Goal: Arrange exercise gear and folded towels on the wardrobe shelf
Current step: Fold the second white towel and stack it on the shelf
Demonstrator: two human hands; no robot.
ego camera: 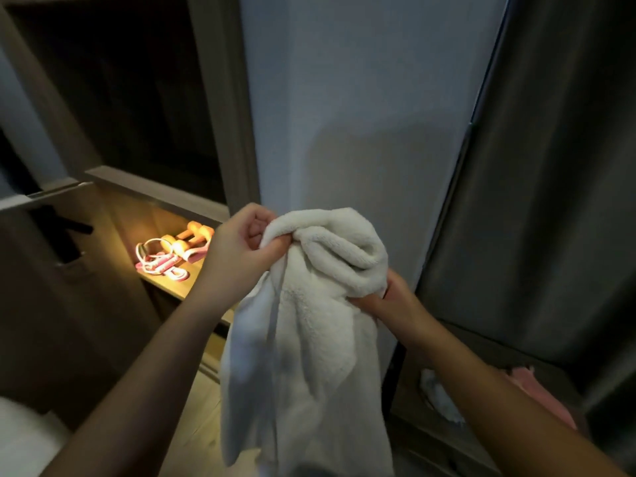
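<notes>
A fluffy white towel [309,332] hangs bunched and unfolded in front of me. My left hand [237,249] pinches its top edge between thumb and curled fingers. My right hand [385,301] grips the towel's right side lower down, its fingers partly hidden in the cloth. On the lit wardrobe shelf [172,287] to the left lie orange dumbbells [192,235], a pink skipping rope [158,263] and a pink band [196,254].
The white wardrobe door [361,115] stands straight ahead and a grey curtain [550,166] hangs at the right. Low on the right a container holds a pink cloth [537,390] and a white one [437,397]. A dark open compartment [130,98] lies above the shelf.
</notes>
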